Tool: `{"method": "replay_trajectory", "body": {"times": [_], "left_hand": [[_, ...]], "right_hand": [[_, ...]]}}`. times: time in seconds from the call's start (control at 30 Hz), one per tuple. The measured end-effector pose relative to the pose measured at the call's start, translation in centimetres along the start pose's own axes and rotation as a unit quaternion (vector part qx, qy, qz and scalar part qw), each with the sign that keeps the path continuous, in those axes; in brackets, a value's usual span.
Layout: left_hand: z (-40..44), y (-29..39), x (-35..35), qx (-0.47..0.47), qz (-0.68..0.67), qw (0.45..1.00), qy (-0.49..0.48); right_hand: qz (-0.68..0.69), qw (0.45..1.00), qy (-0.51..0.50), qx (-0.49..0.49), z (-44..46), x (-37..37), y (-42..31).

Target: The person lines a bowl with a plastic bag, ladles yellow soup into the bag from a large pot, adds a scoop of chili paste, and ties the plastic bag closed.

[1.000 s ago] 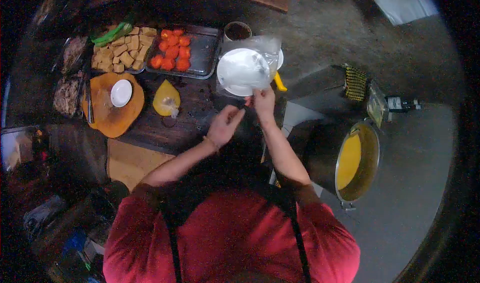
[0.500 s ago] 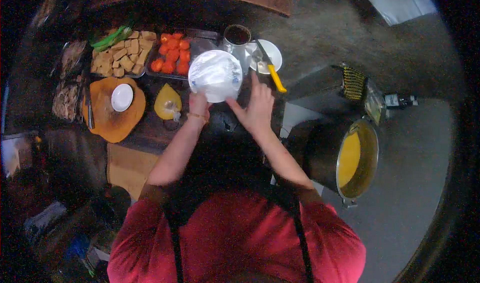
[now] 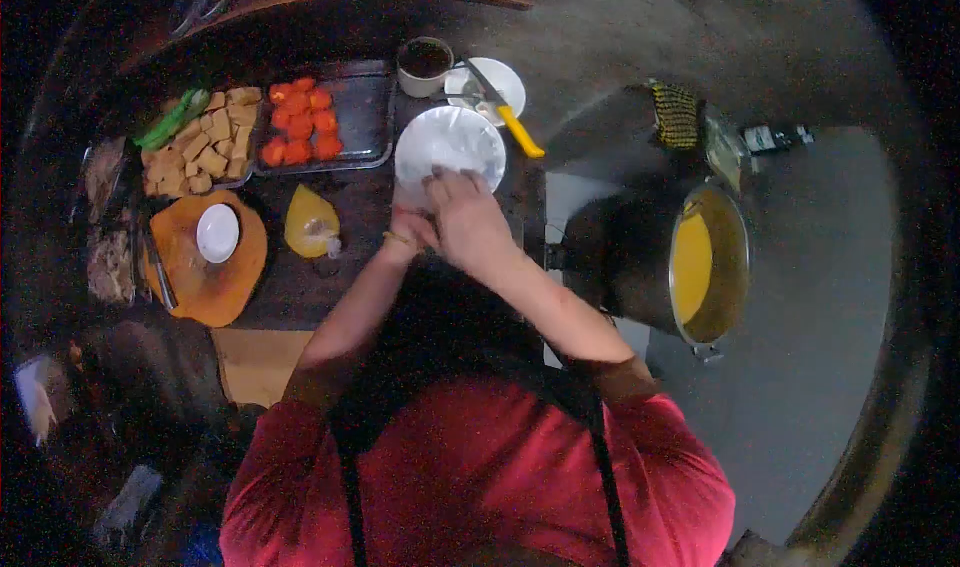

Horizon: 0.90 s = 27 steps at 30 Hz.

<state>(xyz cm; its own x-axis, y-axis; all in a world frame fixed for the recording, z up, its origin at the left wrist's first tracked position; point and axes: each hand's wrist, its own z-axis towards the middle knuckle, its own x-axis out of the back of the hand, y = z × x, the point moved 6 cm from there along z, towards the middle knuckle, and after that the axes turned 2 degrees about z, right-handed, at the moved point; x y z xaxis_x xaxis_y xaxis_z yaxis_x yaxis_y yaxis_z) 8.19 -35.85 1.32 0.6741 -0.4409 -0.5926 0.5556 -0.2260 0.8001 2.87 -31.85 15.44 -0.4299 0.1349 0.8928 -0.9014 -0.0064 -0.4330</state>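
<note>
A white bowl (image 3: 449,137) with clear plastic over it is in front of me on the dark table. My left hand (image 3: 408,225) is at the near left edge of the bowl, its fingers partly hidden. Lying over the plastic at the bowl's near side, my right hand (image 3: 467,212) has its fingers reaching onto the bowl. Just beyond is a white plate (image 3: 505,84) with a yellow-handled knife (image 3: 520,133) across it. A cup of dark liquid (image 3: 425,61) stands to the plate's left.
Left are a tray of red pieces (image 3: 350,154), tan cubes (image 3: 210,152) with green vegetables (image 3: 177,120), a yellow bag (image 3: 309,221) and a wooden board (image 3: 240,285) holding a small white dish (image 3: 217,233). A large pot (image 3: 743,267) with yellow contents stands right.
The plastic-covered bowl was lifted and turned, then came down near its earlier place. My right hand moved from beside the bowl onto its near side. The view has shifted.
</note>
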Motion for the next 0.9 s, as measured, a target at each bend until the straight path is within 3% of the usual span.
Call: {"method": "replay_trajectory", "body": {"times": [0.03, 0.17, 0.23, 0.27, 0.3, 0.37, 0.4, 0.47, 0.5, 0.53, 0.57, 0.6, 0.63, 0.67, 0.73, 0.8, 0.83, 0.87, 0.9], "left_hand": [[0.2, -0.5, 0.0, 0.003, -0.002, 1.000, -0.005], [2.2, -6.5, 3.6, 0.176, -0.003, 0.981, 0.077], [2.9, -9.5, 3.1, 0.267, 0.004, 0.958, 0.104], [2.3, -3.6, -1.5, 0.186, -0.046, 0.974, 0.117], [2.4, -3.4, -2.6, 0.173, -0.046, 0.978, 0.104], [3.7, -5.6, -2.3, 0.197, -0.096, 0.973, 0.073], [3.4, -2.0, -6.3, 0.201, -0.099, 0.973, 0.062], [3.1, -1.8, -7.9, 0.214, -0.156, 0.963, 0.059], [3.1, -1.9, -7.1, 0.161, -0.024, 0.985, 0.065], [2.0, -6.5, -3.0, 0.272, -0.349, 0.895, 0.064], [2.2, -0.9, -8.3, 0.202, 0.031, 0.971, 0.123], [1.1, -0.1, -9.7, 0.246, 0.023, 0.956, 0.158], [1.1, -3.0, -5.5, 0.246, -0.048, 0.959, 0.133], [1.2, -1.3, -7.1, 0.191, 0.054, 0.973, 0.118], [0.1, -2.0, -6.6, 0.171, 0.035, 0.974, 0.145], [-0.5, -2.4, -7.5, 0.144, 0.082, 0.977, 0.133], [-0.9, -2.7, -8.1, 0.156, 0.088, 0.974, 0.137], [-1.3, -2.9, -8.6, 0.162, 0.097, 0.971, 0.144], [-1.6, -3.2, -9.2, 0.171, 0.104, 0.969, 0.148]], "right_hand": [[-0.071, 0.988, 0.083, 0.104, -0.8, 2.3, -2.0], [-0.064, 0.972, 0.219, 0.056, -1.1, 8.6, -1.8], [-0.055, 0.974, 0.218, 0.030, 0.7, 7.4, 1.3], [-0.092, 0.994, 0.058, -0.031, 1.8, 4.5, 3.7], [-0.121, 0.982, -0.105, -0.098, 1.5, 1.9, 6.2], [-0.117, 0.993, 0.023, -0.009, -0.2, 2.8, 7.2], [-0.045, 0.993, 0.107, 0.026, -1.3, 5.8, 6.9], [0.058, 0.967, 0.235, 0.079, -3.9, 12.1, 6.2], [0.050, 0.967, 0.239, 0.070, -5.6, 13.7, 8.0], [0.013, 0.959, 0.279, 0.038, -7.6, 15.9, 10.6], [-0.025, 0.948, 0.317, 0.008, -9.5, 18.0, 13.3], [-0.058, 0.923, 0.378, -0.040, -11.8, 19.6, 17.2], [-0.089, 0.891, 0.436, -0.087, -14.1, 20.9, 21.9], [-0.120, 0.882, 0.441, -0.113, -16.0, 21.9, 26.3], [-0.151, 0.867, 0.452, -0.144, -19.4, 23.3, 34.4], [-0.154, 0.924, 0.330, -0.113, -21.0, 22.2, 41.0], [-0.151, 0.923, 0.334, -0.119, -22.1, 21.9, 43.9], [-0.074, 0.960, 0.168, -0.212, -22.4, 19.9, 48.0], [0.007, 0.957, -0.006, -0.290, -22.5, 18.2, 50.2]]}}
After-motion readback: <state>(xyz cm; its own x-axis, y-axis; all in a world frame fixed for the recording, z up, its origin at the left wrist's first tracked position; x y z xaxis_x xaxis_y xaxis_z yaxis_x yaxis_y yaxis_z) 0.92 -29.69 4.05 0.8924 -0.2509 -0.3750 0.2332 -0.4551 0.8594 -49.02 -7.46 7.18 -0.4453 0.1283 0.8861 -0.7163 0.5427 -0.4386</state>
